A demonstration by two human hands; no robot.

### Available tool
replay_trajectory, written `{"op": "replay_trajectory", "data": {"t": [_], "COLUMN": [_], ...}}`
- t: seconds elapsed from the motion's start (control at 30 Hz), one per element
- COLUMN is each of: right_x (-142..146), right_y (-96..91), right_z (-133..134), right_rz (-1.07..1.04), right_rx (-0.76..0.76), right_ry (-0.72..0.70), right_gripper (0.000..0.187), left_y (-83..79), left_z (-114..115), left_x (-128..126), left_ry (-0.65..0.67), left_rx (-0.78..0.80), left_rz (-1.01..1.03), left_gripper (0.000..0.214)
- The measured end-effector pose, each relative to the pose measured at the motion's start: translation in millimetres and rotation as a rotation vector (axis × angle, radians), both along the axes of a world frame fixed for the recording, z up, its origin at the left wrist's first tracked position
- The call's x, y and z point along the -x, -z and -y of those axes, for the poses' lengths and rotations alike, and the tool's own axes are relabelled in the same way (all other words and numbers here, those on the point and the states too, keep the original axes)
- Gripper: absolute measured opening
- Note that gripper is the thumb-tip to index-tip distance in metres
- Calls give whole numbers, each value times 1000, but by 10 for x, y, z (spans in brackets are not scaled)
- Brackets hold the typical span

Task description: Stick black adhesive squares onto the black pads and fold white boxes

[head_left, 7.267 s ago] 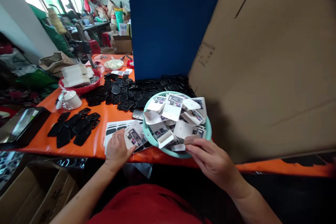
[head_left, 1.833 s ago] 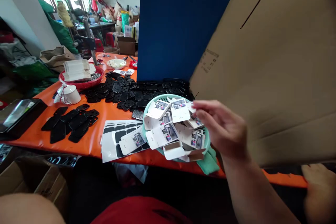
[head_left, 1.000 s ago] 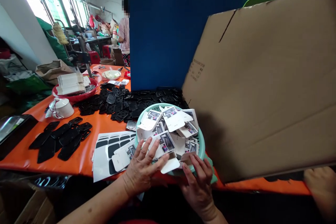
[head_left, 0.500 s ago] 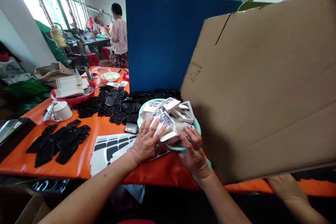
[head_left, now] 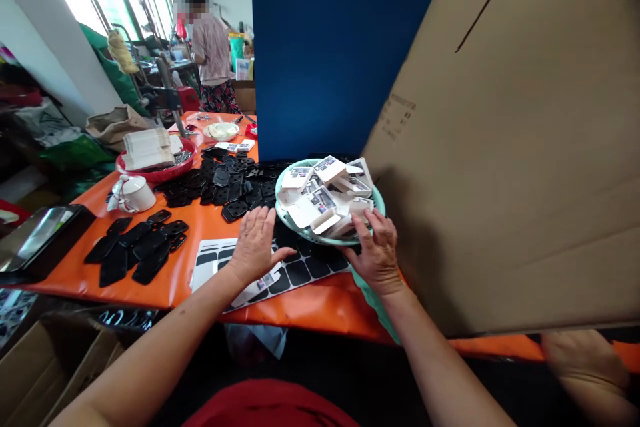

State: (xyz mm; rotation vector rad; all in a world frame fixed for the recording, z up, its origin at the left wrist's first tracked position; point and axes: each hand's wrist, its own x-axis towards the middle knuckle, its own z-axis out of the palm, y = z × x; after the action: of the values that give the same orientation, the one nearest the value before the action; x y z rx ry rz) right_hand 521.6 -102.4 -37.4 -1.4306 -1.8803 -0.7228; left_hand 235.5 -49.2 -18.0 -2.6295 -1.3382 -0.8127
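A mint-green plastic basket (head_left: 284, 215) holds a heap of small white printed boxes (head_left: 320, 203). My right hand (head_left: 376, 250) grips the basket's near right rim, thumb outside and fingertips over the edge against the boxes. To the left of the basket, my left hand (head_left: 257, 243) hovers with fingers stretched and thumb out, nothing in it. Under and beside that hand lie white sheets with black rounded pads (head_left: 300, 272). Just beyond spreads a pile of black plates (head_left: 233, 180).
A large cardboard sheet (head_left: 510, 160) and a blue panel (head_left: 330, 60) stand at right and behind. At left are a red basin (head_left: 187, 159), a white lidded cup (head_left: 135, 193) and black pieces (head_left: 137, 247). Another person's hand (head_left: 583, 357) shows below the cardboard; a co-worker (head_left: 213, 47) stands behind.
My left hand has come off the boxes and moved left, fingers spread. The basket sits a little farther back, with my right hand at its rim. The view has shifted.
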Motion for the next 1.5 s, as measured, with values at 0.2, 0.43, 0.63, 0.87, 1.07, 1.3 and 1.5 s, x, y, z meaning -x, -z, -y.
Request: {"op": "replay_trajectory", "data": {"t": [0.2, 0.43, 0.63, 0.87, 1.07, 1.3, 1.5], "right_x": [266, 743, 1208, 1737, 1767, 1792, 1769], "right_y": [-82, 9, 74, 429, 467, 343, 271], "right_z": [358, 563, 624, 493, 409, 446, 416], "right_rz": [-47, -93, -444, -1357, -1617, -1728, -1722], "right_rx": [-123, 67, 437, 820, 929, 1016, 1066], "right_ry": [-44, -380, -574, -325, -325, -365, -395], "right_gripper": [81, 46, 27, 50, 39, 41, 44], "left_y": [238, 310, 268, 409, 502, 533, 521], "left_z": [386, 514, 607, 659, 668, 716, 805], "left_x": [557, 522, 516, 505, 534, 538, 586], "left_ry": [-103, -172, -189, -167, -104, 69, 58], "left_rx": [349, 429, 401, 213, 51, -243, -274], "left_rz": [-278, -285, -256, -253, -276, -230, -235], "left_gripper": [82, 79, 81, 85, 73, 46, 59]}}
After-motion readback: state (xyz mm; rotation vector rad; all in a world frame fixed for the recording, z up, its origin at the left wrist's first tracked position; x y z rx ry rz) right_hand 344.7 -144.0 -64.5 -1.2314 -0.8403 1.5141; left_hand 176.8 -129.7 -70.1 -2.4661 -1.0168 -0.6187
